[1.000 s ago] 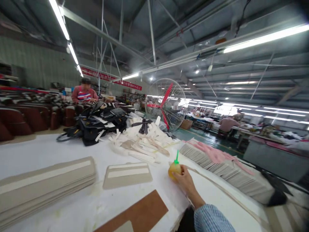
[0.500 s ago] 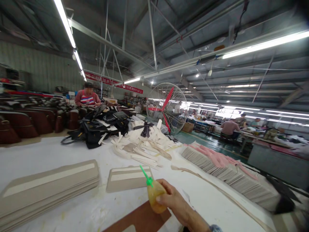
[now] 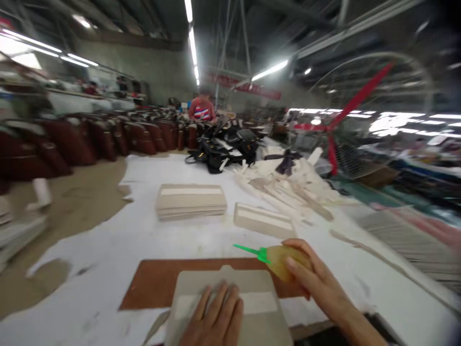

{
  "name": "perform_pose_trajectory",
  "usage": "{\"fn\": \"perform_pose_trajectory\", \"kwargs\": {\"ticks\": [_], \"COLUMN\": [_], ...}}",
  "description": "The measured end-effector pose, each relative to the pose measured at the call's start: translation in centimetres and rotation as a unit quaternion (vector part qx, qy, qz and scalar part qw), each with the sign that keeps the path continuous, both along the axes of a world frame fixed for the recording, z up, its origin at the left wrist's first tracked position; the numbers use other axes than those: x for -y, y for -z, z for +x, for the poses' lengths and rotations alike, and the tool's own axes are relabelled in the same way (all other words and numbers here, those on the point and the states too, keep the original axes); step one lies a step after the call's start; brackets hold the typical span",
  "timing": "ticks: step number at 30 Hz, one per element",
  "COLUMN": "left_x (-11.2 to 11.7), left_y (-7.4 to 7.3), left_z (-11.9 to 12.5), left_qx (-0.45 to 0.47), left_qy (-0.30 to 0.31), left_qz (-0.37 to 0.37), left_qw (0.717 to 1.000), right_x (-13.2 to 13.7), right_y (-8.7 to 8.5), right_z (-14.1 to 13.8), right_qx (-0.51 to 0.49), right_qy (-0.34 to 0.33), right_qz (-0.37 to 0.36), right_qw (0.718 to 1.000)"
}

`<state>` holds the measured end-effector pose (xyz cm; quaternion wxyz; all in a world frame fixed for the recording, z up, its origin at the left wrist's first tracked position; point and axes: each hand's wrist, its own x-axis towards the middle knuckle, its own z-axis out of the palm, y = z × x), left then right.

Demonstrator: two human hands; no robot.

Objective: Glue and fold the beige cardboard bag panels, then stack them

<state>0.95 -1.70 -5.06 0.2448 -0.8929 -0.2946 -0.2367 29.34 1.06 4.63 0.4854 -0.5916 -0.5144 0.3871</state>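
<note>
My left hand lies flat, fingers slightly spread, on a beige panel with a white strip across it. Beneath that panel's far edge shows a brown rectangular sheet on the white tabletop. In my right hand is a yellowish squeeze bottle, its long green nozzle pointing left above the brown sheet. Beyond the sheet sit a stack of beige panels and, to its right, another beige panel, both bearing white strips.
Pale offcut strips and a heap of black bags cover the far table. Brown bags stand in rows at the far left. A large fan with red blades is beyond, right. Someone sits behind the bags.
The view has swung left and down. My left hand has come into view, on a beige panel. The bottle, still in my right hand, now has its nozzle tilted lower, toward the left.
</note>
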Motion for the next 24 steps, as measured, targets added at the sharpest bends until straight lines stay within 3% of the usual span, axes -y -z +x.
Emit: {"fn": "perform_pose_trajectory", "kwargs": {"ticks": [3,6,12,18,24], "left_x": [1.0,1.7,2.4,2.4,2.5], "left_y": [-0.9,-1.8,-1.9,-2.0,-2.5], "left_z": [0.4,1.0,1.2,1.3,1.4], "left_qx": [-0.024,-0.019,-0.017,-0.04,-0.035], "left_qy": [-0.023,-0.034,-0.061,-0.069,-0.081], "left_qz": [-0.115,-0.161,-0.123,-0.088,-0.078], "left_qw": [0.993,0.986,0.99,0.993,0.993], "right_x": [-0.9,-2.1,-2.5,-2.4,-2.8], "right_y": [0.7,1.0,-0.5,-1.6,-2.0], "right_z": [0.5,-0.1,-5.0,-8.2,-9.5], "right_qx": [0.158,0.245,0.299,0.299,0.294], "right_qy": [-0.05,-0.116,-0.172,-0.218,-0.23], "right_qz": [0.048,0.071,0.207,0.167,0.147], "right_qw": [0.985,0.96,0.916,0.914,0.916]}}
